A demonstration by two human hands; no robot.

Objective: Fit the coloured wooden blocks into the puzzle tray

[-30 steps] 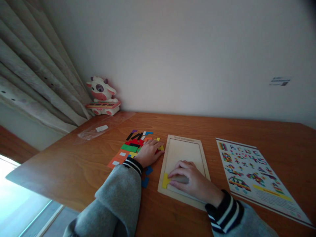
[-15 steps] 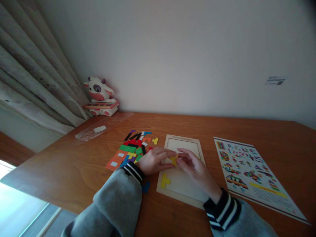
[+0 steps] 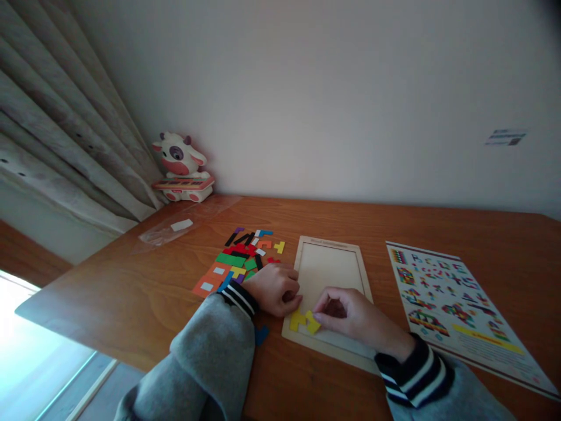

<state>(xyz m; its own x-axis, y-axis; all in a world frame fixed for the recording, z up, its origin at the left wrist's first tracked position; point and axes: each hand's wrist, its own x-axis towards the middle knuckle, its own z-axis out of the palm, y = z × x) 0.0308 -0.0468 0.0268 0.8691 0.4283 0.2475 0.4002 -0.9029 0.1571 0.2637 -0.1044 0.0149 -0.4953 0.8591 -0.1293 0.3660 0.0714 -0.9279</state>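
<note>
Left of the gripping right hand [image 3: 346, 314], a sleeve [image 3: 213, 345] partly covers a blue piece [image 3: 262, 335]; rightward, the sheet's [image 3: 464, 313] text is unreadable.

The place looks like a room in a home. A long, pale, patterned fabric curtain [image 3: 65, 126] hangs in folds at the left, next to a plain, light-coloured wall [image 3: 328, 105]. On the reddish-brown, wood-grained table [image 3: 149, 304], a white-and-pink cow-shaped toy with a small keyboard [image 3: 183, 168] sits near the wall; flat, brightly coloured puzzle pieces [image 3: 231, 261], a shallow, pale wooden tray [image 3: 331, 242] and a printed picture sheet [image 3: 442, 298] add to the household feel.
</note>
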